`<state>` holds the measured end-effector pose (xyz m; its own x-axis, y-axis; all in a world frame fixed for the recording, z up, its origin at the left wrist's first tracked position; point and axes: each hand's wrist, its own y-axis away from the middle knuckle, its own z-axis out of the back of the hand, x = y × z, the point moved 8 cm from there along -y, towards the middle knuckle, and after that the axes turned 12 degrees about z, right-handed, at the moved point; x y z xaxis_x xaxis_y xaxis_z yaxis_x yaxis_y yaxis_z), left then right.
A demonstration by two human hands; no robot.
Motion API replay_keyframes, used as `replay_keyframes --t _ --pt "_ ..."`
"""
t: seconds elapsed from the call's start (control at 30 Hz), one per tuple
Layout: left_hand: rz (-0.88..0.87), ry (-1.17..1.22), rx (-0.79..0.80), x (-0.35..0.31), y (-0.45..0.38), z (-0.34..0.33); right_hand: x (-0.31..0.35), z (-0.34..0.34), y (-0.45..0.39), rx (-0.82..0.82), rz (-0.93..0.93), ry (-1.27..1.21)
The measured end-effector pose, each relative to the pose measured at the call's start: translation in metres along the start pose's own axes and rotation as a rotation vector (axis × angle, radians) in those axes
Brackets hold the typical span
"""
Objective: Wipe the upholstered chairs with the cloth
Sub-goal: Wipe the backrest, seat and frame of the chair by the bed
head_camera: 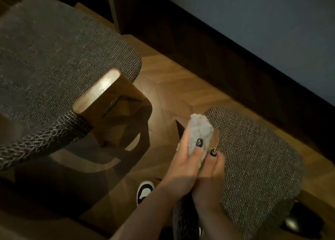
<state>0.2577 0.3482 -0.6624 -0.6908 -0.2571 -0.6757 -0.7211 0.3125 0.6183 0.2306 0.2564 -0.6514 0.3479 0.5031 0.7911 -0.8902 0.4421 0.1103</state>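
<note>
We are holding the cloth (200,131) bunched up between both hands, just in front of us and above the gap between two upholstered chairs. Our left hand (181,165) is wrapping round the left side of the fluffy pale bundle, its thumb lying across the front with a dark painted nail showing. Our right hand (210,174) is pressing against the left one, thumb curling onto the lower right edge of the cloth, so the two hands are together and both are gripping it. The top of the cloth is sticking out above our fingers.

The nearer chair (257,160) is sitting to the right, its grey woven seat spreading out beneath and beside our right hand; we cannot tell whether the cloth is touching it. The other chair (54,62) is filling the upper left, with a lit wooden leg (101,89) showing at its edge. A black-and-white shoe (144,191) is standing on the wooden floor (181,84) below our wrists. A dark skirting (235,67) is running along the wall.
</note>
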Motion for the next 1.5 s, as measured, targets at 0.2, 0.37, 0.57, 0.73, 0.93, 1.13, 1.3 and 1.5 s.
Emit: replay_keyframes --t 0.2,0.37,0.57,0.73,0.93,1.13,1.3,1.5 --pt "0.247 0.085 -0.009 0.023 -0.076 0.019 0.005 0.000 0.000 -0.028 -0.003 0.005" --pt "0.295 0.012 -0.089 0.039 -0.123 0.029 0.011 0.005 -0.001 -0.058 0.000 0.060" --pt "0.360 -0.165 -0.156 0.039 -0.146 0.040 0.010 0.000 0.000 -0.073 0.060 0.112" --pt "0.260 -0.152 -0.145 0.015 -0.097 0.048 0.018 -0.017 0.004 -0.061 0.080 0.079" --pt "0.192 -0.096 -0.042 0.016 -0.024 0.051 0.026 -0.012 0.009 -0.047 0.038 0.078" --pt "0.164 -0.133 0.074 0.041 -0.016 0.038 0.009 0.007 0.007 -0.069 -0.106 0.011" --pt "0.087 -0.227 0.135 0.055 0.002 0.042 0.012 0.007 0.008 -0.046 -0.101 0.048" --pt "0.246 -0.047 -0.013 0.111 -0.013 0.061 0.014 0.007 0.008 -0.030 -0.046 0.004"
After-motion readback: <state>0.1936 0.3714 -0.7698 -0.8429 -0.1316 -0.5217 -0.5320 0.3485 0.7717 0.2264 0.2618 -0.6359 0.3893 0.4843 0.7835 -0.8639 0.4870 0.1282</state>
